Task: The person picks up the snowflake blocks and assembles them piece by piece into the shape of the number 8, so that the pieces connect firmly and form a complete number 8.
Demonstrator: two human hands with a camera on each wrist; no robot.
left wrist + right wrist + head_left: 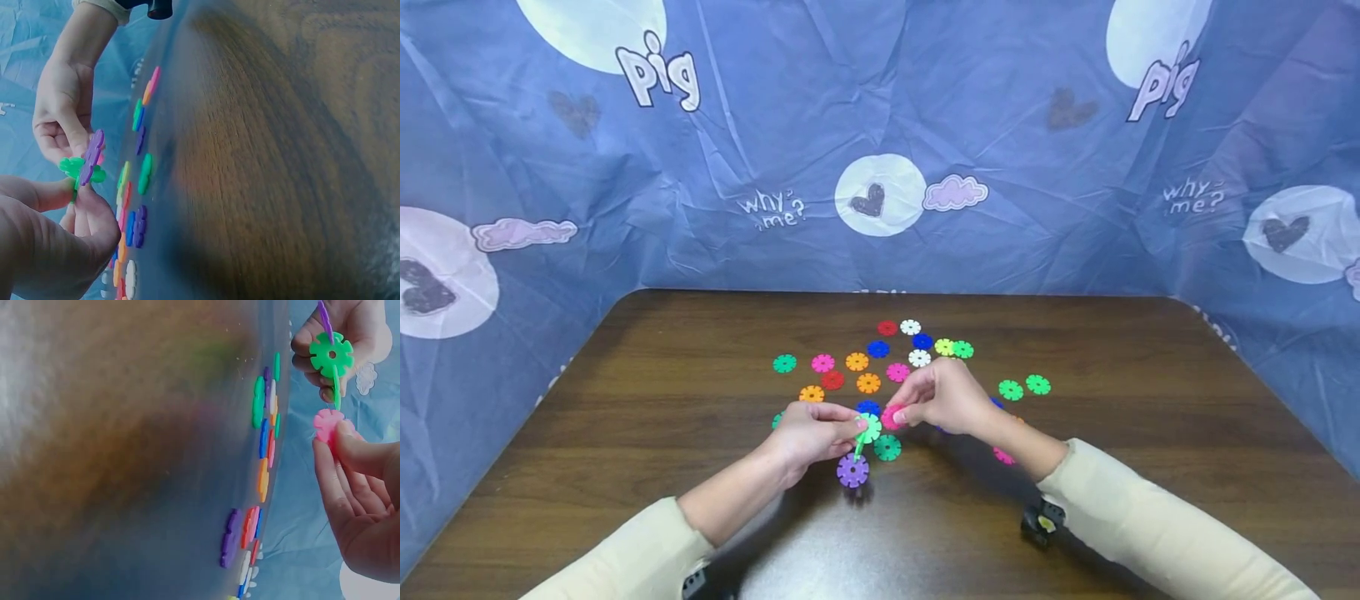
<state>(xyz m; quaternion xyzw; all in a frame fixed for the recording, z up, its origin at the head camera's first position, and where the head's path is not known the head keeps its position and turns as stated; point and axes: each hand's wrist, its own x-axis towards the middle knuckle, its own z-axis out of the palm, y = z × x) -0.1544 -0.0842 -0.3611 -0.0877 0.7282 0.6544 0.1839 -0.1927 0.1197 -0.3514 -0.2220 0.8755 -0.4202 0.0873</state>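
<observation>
We judge this to be an early stage of joining slotted discs: a short chain of three is done, and a pink disc [327, 424] is not yet fixed to it. The chain runs from a purple disc [846, 473] at the end towards the near edge of the table [587, 467], through a green disc [324, 357], to a paler green disc [872, 429]. It is held up off the wood, about midway between the left and right edges. The left hand [816, 437] has thumb and finger clamped on the paler green disc; the right hand [947, 400] pinches the pink disc just beside it (whether the rims touch, we cannot tell). A good many pieces lie loose, so much could be left. We see a red disc [887, 328] and a white disc [911, 327] nearest the far edge, two bright green discs [1011, 390] off towards the right edge, and a teal disc [887, 448] below the hands.

The table is dark, wood-grained and rounded at its far corners, with a pale sheen towards the near side. Creased blue cloth [880, 267] rises beyond the far edge and along both sides, printed with hearts, clouds and the words "pig" and "why me?". We also see pale sleeves [1127, 492], with a black device [1041, 521] by the right cuff.
</observation>
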